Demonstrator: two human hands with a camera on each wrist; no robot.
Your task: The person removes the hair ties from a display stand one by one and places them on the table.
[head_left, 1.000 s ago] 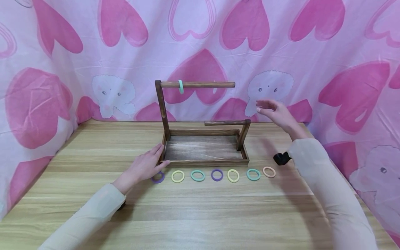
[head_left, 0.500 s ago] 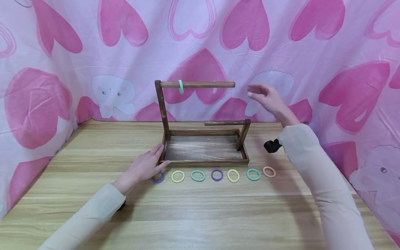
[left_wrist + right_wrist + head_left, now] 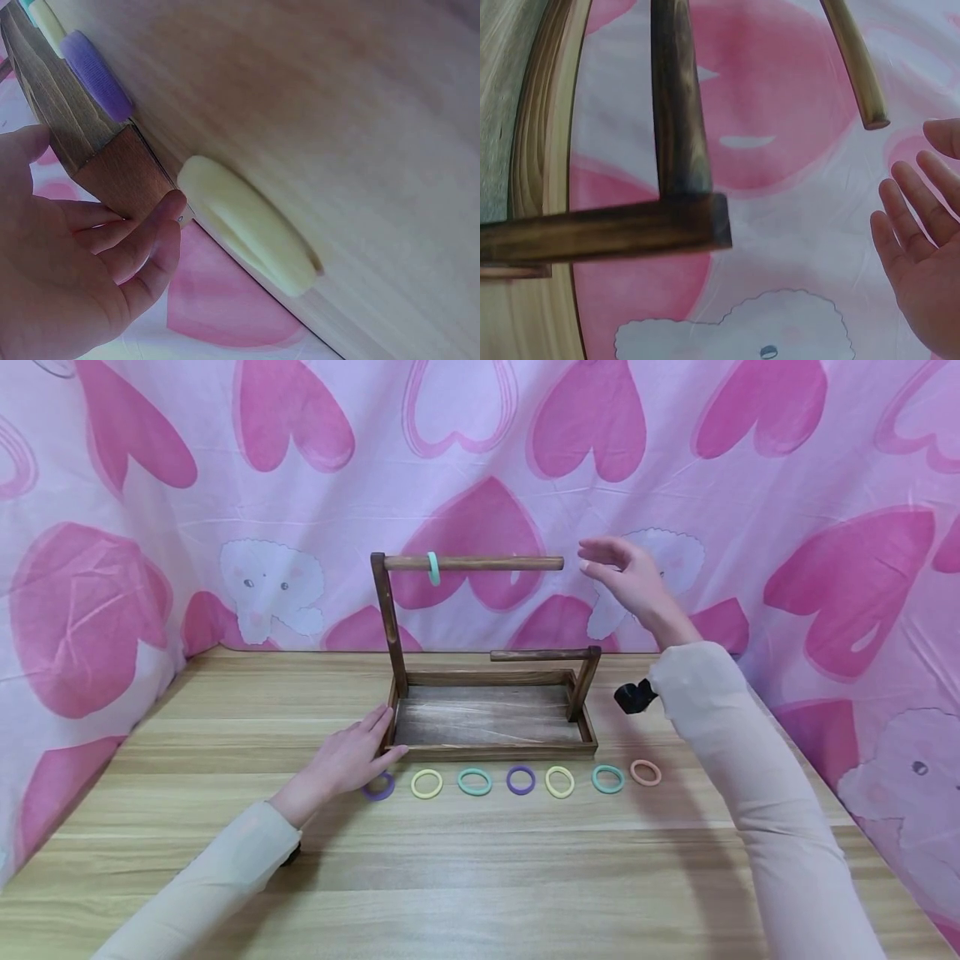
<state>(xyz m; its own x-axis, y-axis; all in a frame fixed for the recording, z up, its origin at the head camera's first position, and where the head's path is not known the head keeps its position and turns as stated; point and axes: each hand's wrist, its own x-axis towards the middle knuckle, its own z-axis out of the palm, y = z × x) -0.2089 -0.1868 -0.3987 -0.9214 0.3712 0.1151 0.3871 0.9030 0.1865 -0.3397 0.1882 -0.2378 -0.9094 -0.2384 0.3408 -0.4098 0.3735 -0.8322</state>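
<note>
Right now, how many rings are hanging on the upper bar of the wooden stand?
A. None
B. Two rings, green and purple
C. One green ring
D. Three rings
C: in the head view a single green ring hangs on the upper bar of the wooden stand, while the other rings lie in a row on the table in front of it.

Rack [image 3: 487, 718] mid-table [image 3: 480, 877]; ring row [image 3: 521, 780] before it; one ring [image 3: 433, 568] on upper bar [image 3: 472, 562]; curtain [image 3: 787, 485] behind.
</note>
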